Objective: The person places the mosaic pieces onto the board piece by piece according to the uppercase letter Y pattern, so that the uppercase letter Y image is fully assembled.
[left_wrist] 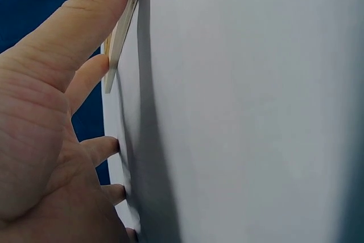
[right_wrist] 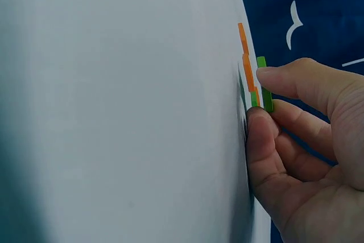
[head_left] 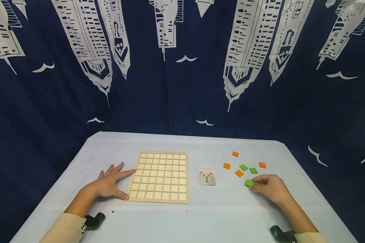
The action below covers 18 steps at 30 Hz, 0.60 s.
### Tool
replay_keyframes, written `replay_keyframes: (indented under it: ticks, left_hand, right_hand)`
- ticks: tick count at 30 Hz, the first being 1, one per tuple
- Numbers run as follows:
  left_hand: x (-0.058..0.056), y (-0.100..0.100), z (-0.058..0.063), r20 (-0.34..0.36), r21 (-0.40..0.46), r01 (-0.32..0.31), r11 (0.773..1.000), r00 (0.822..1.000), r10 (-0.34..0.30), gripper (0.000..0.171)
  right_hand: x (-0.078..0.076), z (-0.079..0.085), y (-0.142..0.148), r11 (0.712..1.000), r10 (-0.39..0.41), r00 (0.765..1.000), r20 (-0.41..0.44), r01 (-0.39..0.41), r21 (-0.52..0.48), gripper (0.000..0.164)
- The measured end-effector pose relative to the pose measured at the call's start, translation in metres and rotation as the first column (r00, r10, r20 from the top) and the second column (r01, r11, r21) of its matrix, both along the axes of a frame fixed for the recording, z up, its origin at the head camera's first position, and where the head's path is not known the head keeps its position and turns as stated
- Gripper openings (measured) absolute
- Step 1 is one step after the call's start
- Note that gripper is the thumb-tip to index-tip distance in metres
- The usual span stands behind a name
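My left hand [head_left: 107, 184] spreads its fingers at the left side of a square wooden grid board [head_left: 187, 179], with thumb and index finger touching its edge. In the left wrist view the thumb [left_wrist: 79, 21] lies against the board's edge [left_wrist: 119, 38]. On the right, my right hand [head_left: 272, 189] pinches a green square tile [head_left: 249, 182] between thumb and fingers. The right wrist view shows this green tile [right_wrist: 265, 83] edge-on, raised off the table. Just beyond it lie two green tiles [head_left: 253, 170] and several orange tiles [head_left: 239, 173].
A small pattern card [head_left: 206, 177] with orange and green squares lies between the board and the tiles. White cloth covers the table [head_left: 158, 222]. Behind it hangs a dark blue curtain [head_left: 170, 101] with white buildings and birds. Tiny dark specks [head_left: 113, 211] dot the near cloth.
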<state>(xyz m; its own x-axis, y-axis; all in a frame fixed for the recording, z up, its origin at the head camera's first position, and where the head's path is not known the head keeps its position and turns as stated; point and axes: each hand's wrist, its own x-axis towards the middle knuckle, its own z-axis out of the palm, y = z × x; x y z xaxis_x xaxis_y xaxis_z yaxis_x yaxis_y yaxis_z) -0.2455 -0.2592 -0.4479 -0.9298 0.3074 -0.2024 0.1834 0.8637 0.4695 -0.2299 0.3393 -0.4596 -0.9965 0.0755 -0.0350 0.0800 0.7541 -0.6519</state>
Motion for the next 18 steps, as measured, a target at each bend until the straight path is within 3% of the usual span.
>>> replay_keyframes:
  ticks: [18]
  left_hand:
    - [0.0009, 0.0001, 0.0031, -0.008, -0.006, 0.011, 1.0, 1.0, -0.011, 0.113]
  right_hand:
    - [0.0003, -0.002, -0.005, 0.989, 0.054, 0.996, -0.076, -0.064, -0.136, 0.039]
